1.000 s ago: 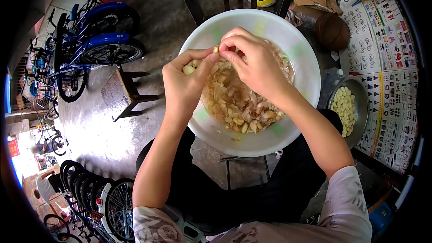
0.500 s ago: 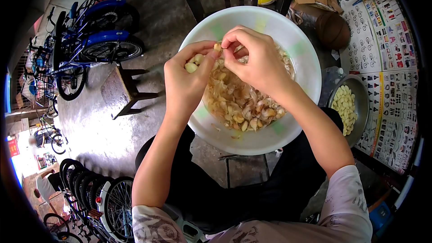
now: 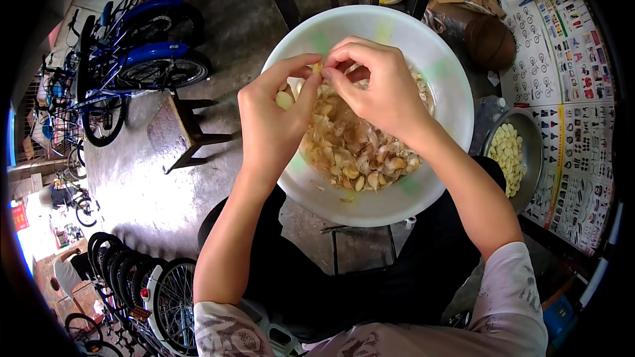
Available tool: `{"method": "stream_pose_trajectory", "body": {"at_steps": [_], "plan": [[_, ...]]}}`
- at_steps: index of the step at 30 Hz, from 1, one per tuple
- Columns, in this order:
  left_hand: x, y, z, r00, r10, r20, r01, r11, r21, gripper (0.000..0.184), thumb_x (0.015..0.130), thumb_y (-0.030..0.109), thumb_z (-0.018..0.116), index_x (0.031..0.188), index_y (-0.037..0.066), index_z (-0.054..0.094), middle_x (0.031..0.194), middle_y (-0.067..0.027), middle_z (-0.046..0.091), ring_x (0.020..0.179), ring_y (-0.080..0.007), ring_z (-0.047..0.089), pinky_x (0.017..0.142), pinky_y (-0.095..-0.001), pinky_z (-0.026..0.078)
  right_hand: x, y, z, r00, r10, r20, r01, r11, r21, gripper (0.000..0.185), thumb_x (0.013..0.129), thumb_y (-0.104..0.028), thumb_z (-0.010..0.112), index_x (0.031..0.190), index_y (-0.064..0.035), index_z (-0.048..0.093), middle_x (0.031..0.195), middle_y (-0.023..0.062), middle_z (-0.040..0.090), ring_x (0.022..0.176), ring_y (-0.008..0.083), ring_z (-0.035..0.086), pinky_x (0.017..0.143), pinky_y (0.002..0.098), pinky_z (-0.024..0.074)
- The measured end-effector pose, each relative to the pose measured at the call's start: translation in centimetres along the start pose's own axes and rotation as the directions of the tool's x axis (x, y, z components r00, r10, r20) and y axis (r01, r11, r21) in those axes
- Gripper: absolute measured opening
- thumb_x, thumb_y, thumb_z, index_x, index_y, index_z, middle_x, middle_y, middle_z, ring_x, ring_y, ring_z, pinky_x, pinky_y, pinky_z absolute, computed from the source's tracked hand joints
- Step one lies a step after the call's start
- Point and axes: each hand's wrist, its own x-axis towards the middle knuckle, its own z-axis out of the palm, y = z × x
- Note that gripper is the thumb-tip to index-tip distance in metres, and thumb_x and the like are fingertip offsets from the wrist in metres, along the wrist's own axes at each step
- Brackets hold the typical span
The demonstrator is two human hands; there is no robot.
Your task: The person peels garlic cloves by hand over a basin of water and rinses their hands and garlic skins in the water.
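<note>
Floor [image 3: 228, 109] between stool [image 3: 174, 129] and basin rim [image 3: 456, 139], fingers [image 3: 291, 67] pinching garlic clove [image 3: 317, 68].

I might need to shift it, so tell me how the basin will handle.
The basin would probably feel heavy, given its broad load of garlic. Its contents look wet, so they might slosh if it tilts.

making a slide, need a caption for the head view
Bare left hand and right hand meet at a yellowish garlic clove over a round white plastic basin of papery brown skins.
</note>
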Motion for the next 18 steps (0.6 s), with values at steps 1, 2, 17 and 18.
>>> {"method": "stream_pose_trajectory", "body": {"at_steps": [1,2,17,18], "plan": [[-0.03,-0.10,0.03,1.000,-0.002,0.001,0.002,1.000,0.001,0.023,0.087,0.005,0.068,0.110,0.003,0.071,0.085,-0.0018,0.066,0.063,-0.0017,0.044,0.058,-0.0184,0.039,-0.03,-0.01,0.04,1.000,0.002,0.001,-0.002,1.000,0.001,0.008,0.085,-0.001,0.066,0.085,0.0068,0.064,0.081,0.0116,0.067,0.070,0.0198,0.068,0.065,0.0295,0.0542],[-0.03,-0.24,0.08,1.000,0.003,-0.005,-0.003,1.000,0.005,0.024,0.086,0.004,0.068,0.110,0.004,0.071,0.084,-0.0013,0.066,0.060,-0.0014,0.039,0.055,-0.0183,0.035,-0.05,-0.04,0.06,1.000,-0.013,0.003,0.013,0.999,-0.031,0.008,0.084,0.000,0.066,0.084,0.0069,0.064,0.080,0.0120,0.066,0.070,0.0204,0.067,0.065,0.0304,0.0536],[0.07,-0.19,0.00,0.996,-0.071,0.045,0.073,0.997,-0.038,0.021,0.084,0.005,0.068,0.105,0.001,0.070,0.084,0.0008,0.065,0.059,-0.0008,0.035,0.053,-0.0182,0.031,-0.11,0.05,-0.05,0.997,-0.061,0.056,0.067,0.992,-0.103,0.014,0.076,0.002,0.070,0.082,0.0050,0.057,0.077,0.0115,0.062,0.069,0.0219,0.065,0.064,0.0323,0.0527],[0.08,-0.19,0.01,0.996,-0.082,0.046,0.083,0.996,-0.038,0.021,0.084,0.005,0.068,0.104,0.002,0.070,0.083,0.0012,0.065,0.059,-0.0010,0.035,0.053,-0.0183,0.031,-0.12,0.10,-0.08,0.996,-0.063,0.066,0.069,0.992,-0.106,0.014,0.076,0.002,0.070,0.082,0.0047,0.057,0.077,0.0111,0.061,0.069,0.0219,0.065,0.064,0.0322,0.0528]]}}
